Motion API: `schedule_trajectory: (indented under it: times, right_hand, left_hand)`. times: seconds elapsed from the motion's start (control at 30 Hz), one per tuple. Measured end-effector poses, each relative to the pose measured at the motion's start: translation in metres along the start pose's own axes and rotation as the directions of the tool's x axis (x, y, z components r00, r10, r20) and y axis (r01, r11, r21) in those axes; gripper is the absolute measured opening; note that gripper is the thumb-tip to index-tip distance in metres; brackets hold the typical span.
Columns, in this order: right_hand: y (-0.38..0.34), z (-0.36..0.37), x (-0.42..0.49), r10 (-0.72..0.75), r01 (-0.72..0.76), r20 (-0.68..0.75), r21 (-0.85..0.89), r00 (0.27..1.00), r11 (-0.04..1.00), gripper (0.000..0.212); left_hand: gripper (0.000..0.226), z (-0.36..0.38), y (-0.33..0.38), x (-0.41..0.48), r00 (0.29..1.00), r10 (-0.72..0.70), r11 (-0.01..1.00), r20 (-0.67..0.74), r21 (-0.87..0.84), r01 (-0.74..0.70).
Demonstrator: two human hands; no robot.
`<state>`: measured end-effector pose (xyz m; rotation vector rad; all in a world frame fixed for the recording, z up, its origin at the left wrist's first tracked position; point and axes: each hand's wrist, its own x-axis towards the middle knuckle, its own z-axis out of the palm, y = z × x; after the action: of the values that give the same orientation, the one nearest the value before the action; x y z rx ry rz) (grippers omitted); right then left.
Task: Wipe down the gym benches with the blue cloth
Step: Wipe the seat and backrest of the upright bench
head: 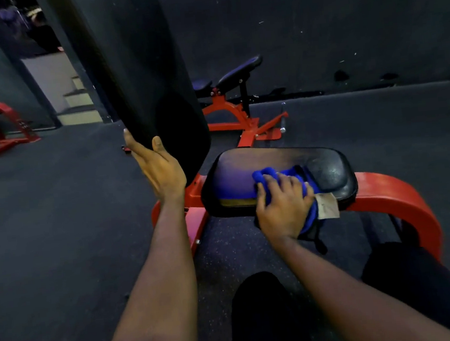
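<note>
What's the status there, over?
Right hand presses blue cloth on seat pad. Left hand open, steadying backrest. Nothing in the way.

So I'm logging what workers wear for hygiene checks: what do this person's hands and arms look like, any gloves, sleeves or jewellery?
Both forearms are bare up to the frame edge, with no sleeves in view. The left hand and right hand wear no gloves, and no rings, watch or wristbands show. The fingernails look short and unpainted. Dark trousers cover the legs below.

I'm in a dim gym: red-framed benches [235, 108] with black padded seats [279, 176] stand on dark rubber flooring [57, 214] against dark walls [328, 23], with steps [77, 102] behind.
</note>
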<state>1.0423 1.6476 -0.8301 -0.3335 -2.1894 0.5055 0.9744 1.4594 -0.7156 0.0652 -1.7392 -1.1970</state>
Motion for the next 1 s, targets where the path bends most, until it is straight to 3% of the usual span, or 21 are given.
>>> schedule_trajectory:
  times: [0.1, 0.23, 0.33, 0.43, 0.5, 0.6, 0.67, 0.83, 0.9, 1.0]
  right_hand:
    - [0.020, -0.013, 0.006, -0.094, 0.095, 0.048, -0.006, 0.994, 0.995, 0.031]
    - [0.079, -0.038, 0.045, 0.170, -0.170, -0.014, -0.035, 0.985, 0.985, 0.035]
    - [0.088, -0.041, 0.078, 0.277, -0.273, 0.144, -0.049, 0.950, 0.961, 0.037]
    - [0.080, -0.036, 0.116, 0.367, -0.337, 0.347, -0.145, 0.863, 0.930, 0.035]
    - [0.071, -0.027, 0.130, 0.342, -0.261, 0.452, -0.233, 0.823, 0.937, 0.036]
    - [0.052, -0.010, 0.118, -0.039, 0.182, 0.618, -0.171, 0.785, 0.968, 0.042]
    - [0.057, -0.010, 0.115, -0.208, 0.339, 0.661, -0.075, 0.721, 0.938, 0.044]
    - [0.071, -0.010, 0.150, 0.157, 0.031, 0.630, -0.276, 0.761, 0.961, 0.041]
    - [0.045, -0.005, 0.141, 0.072, 0.117, 0.616, -0.261, 0.784, 0.958, 0.036]
    - [0.005, 0.002, 0.116, -0.141, 0.288, 0.638, -0.131, 0.757, 0.949, 0.037]
  left_hand:
    - [0.055, 0.002, -0.003, 0.001, 1.000, -0.003, 1.000, -0.018, 0.019, 0.003]
    - [0.056, 0.006, -0.012, 0.001, 1.000, 0.014, 1.000, -0.026, 0.010, -0.014]
    - [0.057, 0.007, -0.015, 0.005, 0.998, 0.030, 0.999, -0.050, 0.031, -0.028]
    - [0.056, 0.007, -0.012, 0.004, 0.998, 0.020, 0.999, -0.055, 0.040, -0.018]
    - [0.056, 0.008, -0.010, 0.002, 0.998, 0.027, 0.999, -0.058, 0.024, -0.026]
    - [0.058, 0.010, -0.015, 0.004, 0.998, 0.027, 0.999, -0.057, 0.023, -0.026]
    - [0.059, 0.011, -0.021, 0.007, 0.998, 0.034, 0.999, -0.054, 0.044, -0.032]
    - [0.057, 0.008, -0.021, 0.007, 0.998, 0.047, 0.999, -0.035, 0.030, -0.046]
    - [0.055, 0.007, -0.015, 0.005, 0.999, 0.021, 1.000, -0.035, 0.004, -0.020]
    - [0.054, 0.003, -0.009, 0.004, 1.000, -0.008, 1.000, -0.016, 0.027, 0.008]
